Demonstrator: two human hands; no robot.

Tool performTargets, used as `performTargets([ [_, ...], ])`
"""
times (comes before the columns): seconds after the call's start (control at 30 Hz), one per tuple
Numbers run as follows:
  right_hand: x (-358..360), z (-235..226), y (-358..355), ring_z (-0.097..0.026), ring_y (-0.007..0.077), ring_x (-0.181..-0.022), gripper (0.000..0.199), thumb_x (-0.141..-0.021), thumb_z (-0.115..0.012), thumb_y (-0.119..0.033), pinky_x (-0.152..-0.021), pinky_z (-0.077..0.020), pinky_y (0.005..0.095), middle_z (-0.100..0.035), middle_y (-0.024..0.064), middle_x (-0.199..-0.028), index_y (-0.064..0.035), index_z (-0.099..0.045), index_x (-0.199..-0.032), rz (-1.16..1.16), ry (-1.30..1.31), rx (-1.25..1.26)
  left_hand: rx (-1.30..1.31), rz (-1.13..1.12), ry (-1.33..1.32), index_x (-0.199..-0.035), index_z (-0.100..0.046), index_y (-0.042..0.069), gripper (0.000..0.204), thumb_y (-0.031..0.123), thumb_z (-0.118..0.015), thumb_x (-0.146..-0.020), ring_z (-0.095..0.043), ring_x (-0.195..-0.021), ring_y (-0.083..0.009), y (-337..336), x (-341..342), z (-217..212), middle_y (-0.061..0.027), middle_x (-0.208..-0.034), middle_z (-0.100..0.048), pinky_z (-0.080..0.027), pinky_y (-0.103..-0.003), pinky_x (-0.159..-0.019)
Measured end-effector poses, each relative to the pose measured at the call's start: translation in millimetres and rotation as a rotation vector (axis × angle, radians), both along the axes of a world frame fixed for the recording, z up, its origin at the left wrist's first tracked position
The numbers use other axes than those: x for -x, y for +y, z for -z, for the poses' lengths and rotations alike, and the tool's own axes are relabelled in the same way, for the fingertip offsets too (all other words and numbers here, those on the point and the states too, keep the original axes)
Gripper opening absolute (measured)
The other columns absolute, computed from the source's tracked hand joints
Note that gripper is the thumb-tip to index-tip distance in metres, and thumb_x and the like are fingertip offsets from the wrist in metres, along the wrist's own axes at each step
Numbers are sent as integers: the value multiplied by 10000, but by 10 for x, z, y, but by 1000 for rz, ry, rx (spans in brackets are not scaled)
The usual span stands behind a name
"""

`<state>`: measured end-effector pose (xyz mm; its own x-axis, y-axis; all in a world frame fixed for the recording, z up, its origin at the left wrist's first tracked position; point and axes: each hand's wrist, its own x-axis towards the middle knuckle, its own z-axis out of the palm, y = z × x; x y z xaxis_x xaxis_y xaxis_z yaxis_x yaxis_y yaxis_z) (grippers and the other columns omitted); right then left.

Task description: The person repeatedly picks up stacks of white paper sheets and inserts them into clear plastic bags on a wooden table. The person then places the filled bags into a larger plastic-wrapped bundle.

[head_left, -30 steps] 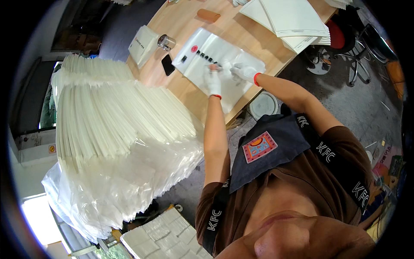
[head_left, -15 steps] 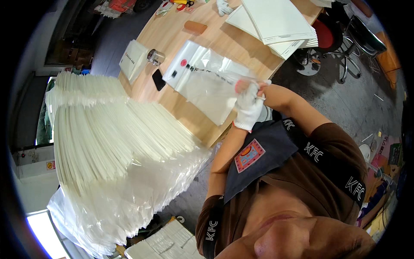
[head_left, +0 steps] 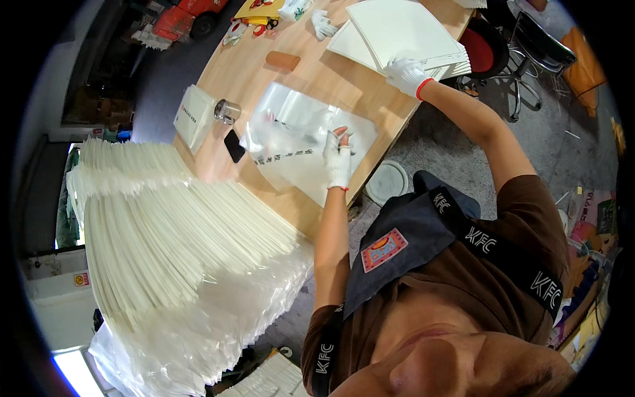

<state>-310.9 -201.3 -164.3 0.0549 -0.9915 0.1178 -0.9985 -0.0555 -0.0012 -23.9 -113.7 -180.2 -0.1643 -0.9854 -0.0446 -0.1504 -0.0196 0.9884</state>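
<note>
left hand [head_left: 338, 161] flat, fingers together, pressing clear plastic bag [head_left: 301, 135] on wooden surface [head_left: 317, 73] | right hand [head_left: 407, 74] fingers closed on white sheet stack [head_left: 397, 30]

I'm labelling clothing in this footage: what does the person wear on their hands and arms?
Both hands wear white knit gloves: the left hand and the right hand, whose cuff has a red trim at the wrist. The forearms are uncovered; short brown sleeves end at the upper arms, with a dark apron strap bearing white lettering across the shoulder.
</note>
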Motion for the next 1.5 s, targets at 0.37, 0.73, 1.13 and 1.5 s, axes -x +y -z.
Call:
performTargets([
  [0.37,-471,-427,1310,-650,325,-684,297,-835,-511,-299,-688,-506,455,-650,161,-749,-19,-608,-809,-510,-206,-138,-712,62,724,-1236,-481,-13,463,274,-589,-890,-572,-867,-146,-350,793,43,-101,-1094,-592,-498,-331,-751],
  [0.73,-490,134,1520,-578,216,-995,591,-833,-626,-430,-869,-447,313,-586,161,-1139,18,-531,-1207,166,-1665,-276,-164,450,-849,-1235,-465,-19,515,259,-600,-823,-611,-982,-333,436,519,-547,-228,-1170,-561,-490,-420,-834],
  [1.13,-451,-976,1636,-619,303,-597,285,-796,-615,-342,-523,-474,404,-598,124,-702,-59,-600,-768,-419,-553,113,-89,-83,596,-1423,-314,128,493,106,-421,-942,-486,-546,-83,315,-697,-1308,-62,-1238,-527,-463,-243,-513],
  [1.5,-1195,-853,957,-634,275,-659,349,-794,-591,-337,-619,-502,366,-673,97,-783,-76,-658,-1017,-651,-969,-516,535,-299,-180,-1132,-581,55,294,172,-579,-862,-623,-709,-206,1478,-538,-333,-131,-1005,-645,-485,-329,-730],
])
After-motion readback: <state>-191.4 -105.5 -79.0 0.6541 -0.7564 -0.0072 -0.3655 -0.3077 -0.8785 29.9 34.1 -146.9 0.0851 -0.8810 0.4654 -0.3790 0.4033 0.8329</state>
